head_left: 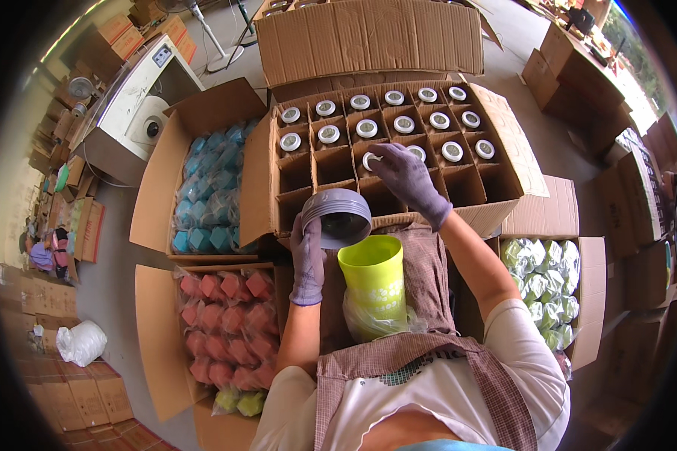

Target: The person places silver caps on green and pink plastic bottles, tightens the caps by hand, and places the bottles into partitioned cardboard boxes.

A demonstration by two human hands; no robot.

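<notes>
My left hand (306, 261), in a purple-grey glove, grips a grey ribbed round lid (338, 201), its hollow side facing me. Just below it, a lime-green plastic cup (371, 286) stands open-topped on my lap, a clear plastic bag (376, 328) bunched round its lower part. My right hand (408, 179), gloved alike, reaches over a cardboard carton (410, 219) split into cells. Its fingers close on a white-lidded jar (368, 161) in the third row; the jar's body is hidden. More white-lidded jars (366, 128) fill the far rows, while several near cells hold nothing.
Left of me are open cartons of bagged blue pieces (207, 184) and bagged red pieces (229, 319). Bagged pale-green items (543, 286) sit in a carton at right. A white machine (135, 105) stands far left, and stacked boxes (575, 75) line the right.
</notes>
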